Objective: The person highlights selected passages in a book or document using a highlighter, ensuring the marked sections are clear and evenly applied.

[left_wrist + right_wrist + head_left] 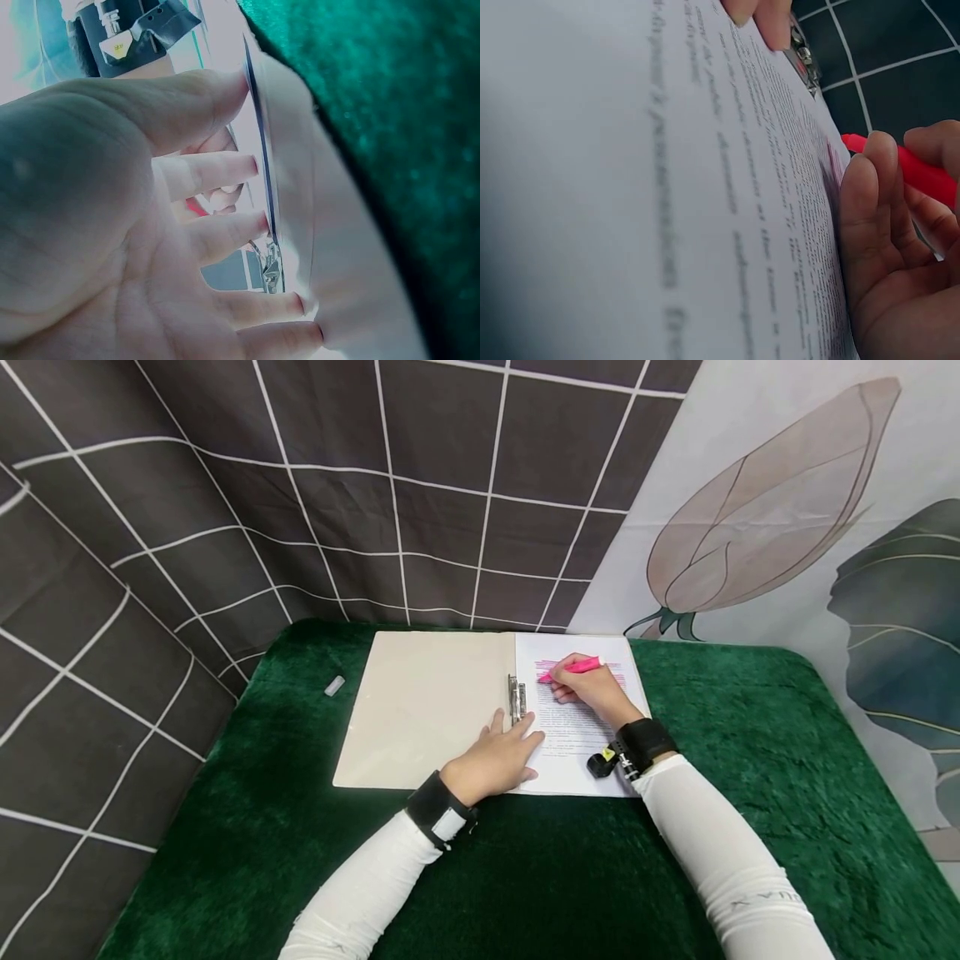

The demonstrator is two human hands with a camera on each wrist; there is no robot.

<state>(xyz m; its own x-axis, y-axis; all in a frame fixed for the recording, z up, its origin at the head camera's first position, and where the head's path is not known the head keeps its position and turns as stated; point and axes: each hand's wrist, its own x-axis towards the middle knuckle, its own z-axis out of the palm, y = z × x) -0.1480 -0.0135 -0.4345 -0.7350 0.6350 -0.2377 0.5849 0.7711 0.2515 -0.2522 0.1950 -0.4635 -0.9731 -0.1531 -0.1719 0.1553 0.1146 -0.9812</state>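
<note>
A pink highlighter [583, 666] is pinched in my right hand [596, 687], its tip at the left side of the printed lines. The printed sheet [562, 735] lies on the right side of an opened folder [435, 710], and several of its upper lines are marked pink. My left hand [495, 758] rests with spread fingers across the folder's fold and the sheet's lower left edge. Just above those fingers sits the metal clip [517, 697]. In the right wrist view the highlighter [922, 176] shows between thumb and fingers, beside the text.
A small whitish cap-like piece [334, 686] lies on the green cloth [300, 852] left of the folder. Behind the table hang a dark grid-patterned curtain [442, 518] and a pale flower-printed one [750, 543]. A black camera [600, 764] on the right wrist hangs over the sheet.
</note>
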